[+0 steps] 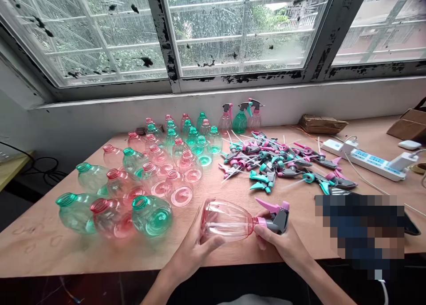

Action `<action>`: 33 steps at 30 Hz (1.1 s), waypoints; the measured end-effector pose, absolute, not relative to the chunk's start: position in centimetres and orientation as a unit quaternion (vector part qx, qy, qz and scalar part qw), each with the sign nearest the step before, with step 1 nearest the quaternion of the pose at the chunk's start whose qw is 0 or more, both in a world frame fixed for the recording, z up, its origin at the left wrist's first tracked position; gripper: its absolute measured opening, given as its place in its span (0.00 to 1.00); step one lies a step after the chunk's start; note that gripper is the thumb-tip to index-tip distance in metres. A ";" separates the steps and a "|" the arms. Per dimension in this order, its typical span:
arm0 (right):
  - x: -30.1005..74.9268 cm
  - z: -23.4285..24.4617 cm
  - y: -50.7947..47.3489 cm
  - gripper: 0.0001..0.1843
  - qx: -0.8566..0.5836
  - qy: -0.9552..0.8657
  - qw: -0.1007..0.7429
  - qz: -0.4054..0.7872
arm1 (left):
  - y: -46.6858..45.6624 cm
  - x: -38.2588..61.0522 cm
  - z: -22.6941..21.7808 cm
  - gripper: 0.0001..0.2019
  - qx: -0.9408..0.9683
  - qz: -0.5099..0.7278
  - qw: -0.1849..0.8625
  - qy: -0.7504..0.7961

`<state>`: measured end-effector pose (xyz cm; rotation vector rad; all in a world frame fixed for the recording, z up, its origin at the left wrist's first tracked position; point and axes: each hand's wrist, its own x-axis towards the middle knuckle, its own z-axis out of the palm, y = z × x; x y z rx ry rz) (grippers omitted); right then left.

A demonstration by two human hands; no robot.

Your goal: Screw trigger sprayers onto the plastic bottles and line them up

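Observation:
My left hand (195,247) grips the body of a clear pink spray bottle (228,220) lying on its side near the table's front edge. My right hand (281,240) is closed round the pink and grey trigger sprayer head (274,214) at the bottle's neck. Several open pink and green bottles (149,176) stand and lie to the left. A heap of loose trigger sprayers (276,163) lies behind my right hand. Three bottles with sprayer heads fitted (241,116) stand by the wall.
The wooden table (40,238) runs under a window. A white power strip (369,161) with a plugged charger lies at the right, cardboard boxes (409,123) behind it. A blurred-out object (362,229) sits at the front right.

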<state>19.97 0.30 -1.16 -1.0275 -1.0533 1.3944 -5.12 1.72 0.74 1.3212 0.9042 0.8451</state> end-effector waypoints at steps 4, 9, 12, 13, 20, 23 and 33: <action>20.2 -1.4 0.4 0.13 -0.398 -0.410 0.559 0.601 | 1.5 -4.9 1.2 0.47 0.627 0.354 0.561 0.408; 20.1 -1.3 -0.1 0.14 -0.398 -0.419 0.562 0.592 | 1.1 -4.9 1.8 0.50 0.662 0.353 0.512 0.418; 19.8 -0.8 -0.5 0.17 -0.421 -0.433 0.555 0.572 | 1.0 -5.1 2.0 0.51 0.626 0.353 0.568 0.402; 19.7 -0.8 -0.6 0.17 -0.426 -0.432 0.557 0.567 | 1.1 -5.2 1.9 0.48 0.610 0.351 0.589 0.396; 20.1 -1.7 0.2 0.15 -0.405 -0.403 0.573 0.587 | 1.0 -5.2 1.2 0.41 0.695 0.323 0.506 0.397; 20.0 -1.8 0.2 0.16 -0.412 -0.400 0.577 0.581 | 0.8 -5.3 1.2 0.48 0.731 0.304 0.460 0.401; 20.2 -2.0 0.0 0.12 -0.399 -0.410 0.572 0.588 | 1.0 -5.7 1.4 0.43 0.723 0.308 0.493 0.374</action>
